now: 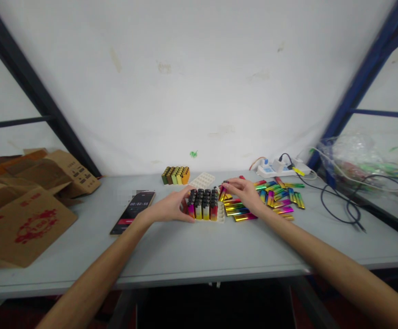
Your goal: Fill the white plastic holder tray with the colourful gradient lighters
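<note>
Several colourful lighters with black tops [203, 210] stand upright in rows in a white tray [221, 214], whose bare slots show at its right side. My left hand [173, 205] curves around the left side of these lighters, thumb near the front and fingers behind. Just right of the rows, my right hand [243, 192] pinches a shiny lighter [222, 193] by its top end, above the tray's right edge. Beside and under that hand lies a pile of loose metallic lighters [277, 196] in rainbow colours.
Behind stand another filled block of lighters [175, 175] and a white slotted tray [203, 179]. A phone [133, 212] and cardboard boxes [31, 214] lie left. A power strip [283, 170], black cables [343, 219] and a plastic bag [356, 155] are right.
</note>
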The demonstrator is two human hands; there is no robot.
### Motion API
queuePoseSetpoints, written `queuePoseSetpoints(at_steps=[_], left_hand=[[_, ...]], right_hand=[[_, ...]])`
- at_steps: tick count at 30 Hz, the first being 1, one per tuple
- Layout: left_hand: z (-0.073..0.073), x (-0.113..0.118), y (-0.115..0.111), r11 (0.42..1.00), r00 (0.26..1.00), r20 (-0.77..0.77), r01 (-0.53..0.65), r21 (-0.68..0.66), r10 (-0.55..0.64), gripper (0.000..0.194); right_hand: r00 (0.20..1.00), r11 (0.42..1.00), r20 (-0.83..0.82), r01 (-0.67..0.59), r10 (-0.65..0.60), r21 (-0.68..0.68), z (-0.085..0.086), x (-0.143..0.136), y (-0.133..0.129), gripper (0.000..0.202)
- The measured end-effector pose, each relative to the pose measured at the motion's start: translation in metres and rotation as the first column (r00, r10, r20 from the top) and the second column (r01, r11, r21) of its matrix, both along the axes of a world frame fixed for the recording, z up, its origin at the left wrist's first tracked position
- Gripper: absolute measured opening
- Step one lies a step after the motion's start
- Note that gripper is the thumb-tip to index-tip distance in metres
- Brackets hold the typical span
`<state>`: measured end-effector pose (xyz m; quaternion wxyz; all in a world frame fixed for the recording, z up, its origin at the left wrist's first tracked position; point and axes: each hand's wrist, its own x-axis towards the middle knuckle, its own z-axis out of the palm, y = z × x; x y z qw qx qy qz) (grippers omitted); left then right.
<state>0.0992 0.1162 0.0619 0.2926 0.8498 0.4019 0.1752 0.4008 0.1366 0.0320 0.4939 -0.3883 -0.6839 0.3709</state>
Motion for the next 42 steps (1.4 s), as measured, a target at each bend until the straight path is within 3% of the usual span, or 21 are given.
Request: queuePoseSetpoints(at_steps=[19, 30, 37, 42], left_hand=[[0.001, 0.001, -0.002, 0.996, 1.0, 0.006, -0.003, -0.087, 0.003, 0.087], [0.001, 0.001, -0.002, 0.996, 1.0, -0.012, -0.001, -0.084, 0.0, 0.085], [-0.001, 0.0, -0.001, 0.996, 1.0, 0.008, -0.002, -0.087, 0.002, 0.087], [-0.002, -0.001, 0.0, 0.999, 1.0, -0.004, -0.007, -0.051, 0.006, 0.089]], right_hand=[[0.957, 0.981, 0.28, -0.127, 0.081, 0.15, -0.008, 0.007, 0.0, 0.03], [0.955, 0.978, 0.29, -0.118, 0.063, 0.174, -0.006, 0.002, -0.006, 0.025], [0.896, 0.956, 0.43, -0.213, 0.109, 0.203, -0.008, 0.008, -0.002, 0.023], [0.841, 0.938, 0.541, -0.205, 0.021, 0.281, -0.008, 0.008, 0.002, 0.026]])
